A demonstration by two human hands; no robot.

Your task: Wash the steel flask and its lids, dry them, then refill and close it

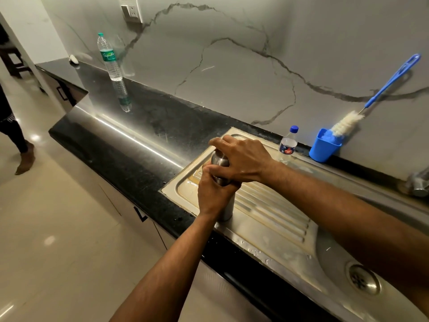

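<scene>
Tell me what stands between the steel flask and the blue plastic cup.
In the head view, a small clear bottle with a blue cap stands between the steel flask and the blue plastic cup.

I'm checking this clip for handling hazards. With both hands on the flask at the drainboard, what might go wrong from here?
1. The right hand looks wet as it grips the top of the steel flask; it may slip while twisting.
2. The flask stands on the ridged, wet drainboard, held by the left hand; it could skid or tip.
3. The small bottle stands near the right forearm and might be knocked.
</scene>
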